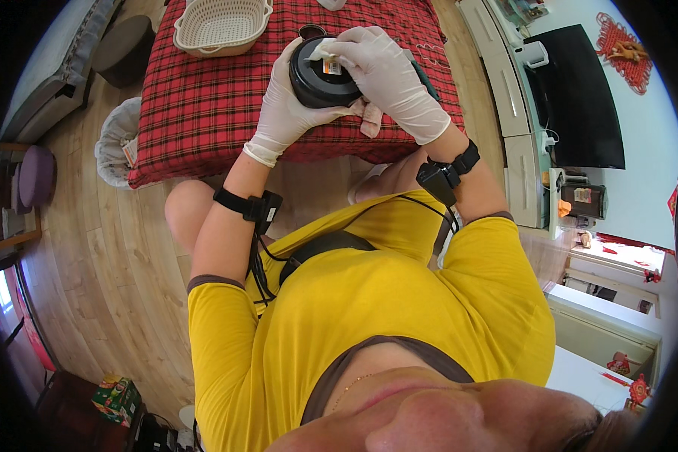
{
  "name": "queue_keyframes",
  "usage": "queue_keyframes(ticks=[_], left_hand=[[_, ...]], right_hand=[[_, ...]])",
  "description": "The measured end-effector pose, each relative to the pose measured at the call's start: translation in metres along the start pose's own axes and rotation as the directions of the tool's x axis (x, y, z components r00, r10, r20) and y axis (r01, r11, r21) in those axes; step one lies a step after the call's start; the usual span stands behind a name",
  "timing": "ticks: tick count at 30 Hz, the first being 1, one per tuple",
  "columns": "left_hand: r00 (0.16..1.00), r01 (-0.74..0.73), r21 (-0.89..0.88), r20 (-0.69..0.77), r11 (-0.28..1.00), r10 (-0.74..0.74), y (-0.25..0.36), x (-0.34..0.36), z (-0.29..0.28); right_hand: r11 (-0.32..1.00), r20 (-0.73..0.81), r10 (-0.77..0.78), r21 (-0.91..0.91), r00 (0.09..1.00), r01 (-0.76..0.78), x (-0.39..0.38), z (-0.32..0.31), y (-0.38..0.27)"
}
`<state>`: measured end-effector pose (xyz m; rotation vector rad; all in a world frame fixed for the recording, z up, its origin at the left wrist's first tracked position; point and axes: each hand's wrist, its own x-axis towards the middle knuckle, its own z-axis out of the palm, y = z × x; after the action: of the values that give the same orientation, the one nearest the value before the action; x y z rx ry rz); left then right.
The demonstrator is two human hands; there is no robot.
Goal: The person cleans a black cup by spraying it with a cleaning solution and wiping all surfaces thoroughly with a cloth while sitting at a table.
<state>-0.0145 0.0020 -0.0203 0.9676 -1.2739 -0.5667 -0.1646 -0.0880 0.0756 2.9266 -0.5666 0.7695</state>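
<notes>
My left hand [282, 105], in a white glove, is wrapped round the side of a round black container [309, 84] above the table's near edge. The container's flat round face is turned up toward me, and an orange and white label [331, 68] sticks to it. My right hand [384, 71], gloved too, lies over the container's right side with its fingertips closed on a small white scrap [322, 50] at the label's edge. Whether that scrap is paper or tissue I cannot tell. A pale pink cloth [370, 120] lies below my right hand, partly covered by it.
A red plaid cloth [196, 105] covers the table. A cream plastic basket [222, 26] stands at its far left. A dark green item [424, 79] lies right of my right hand. Beside the table's left edge is a lined waste bin [117, 143]; a brown stool [124, 51] stands beyond.
</notes>
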Motion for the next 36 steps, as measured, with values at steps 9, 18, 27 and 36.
queue_keyframes(ticks=[9, 18, 27, 36], left_hand=[[1.0, 0.014, -0.039, 0.022, 0.999, -0.013, 0.001, 0.001, 0.002], [0.999, 0.021, -0.088, 0.051, 0.996, -0.016, -0.003, -0.004, 0.0], [1.0, 0.01, -0.091, 0.027, 0.996, -0.007, 0.001, -0.001, 0.002], [0.997, -0.012, 0.059, 0.077, 0.998, 0.007, -0.015, -0.001, -0.001]], right_hand=[[0.901, 0.004, 0.153, 0.411, 0.988, -0.141, -0.003, 0.019, 0.011], [0.944, 0.153, -0.13, 0.32, 0.98, 0.075, -0.027, -0.016, -0.034], [0.967, 0.152, -0.029, 0.256, 0.988, -0.011, -0.049, -0.025, 0.01], [0.928, 0.067, -0.223, 0.319, 0.973, 0.191, 0.002, 0.0, -0.034]])
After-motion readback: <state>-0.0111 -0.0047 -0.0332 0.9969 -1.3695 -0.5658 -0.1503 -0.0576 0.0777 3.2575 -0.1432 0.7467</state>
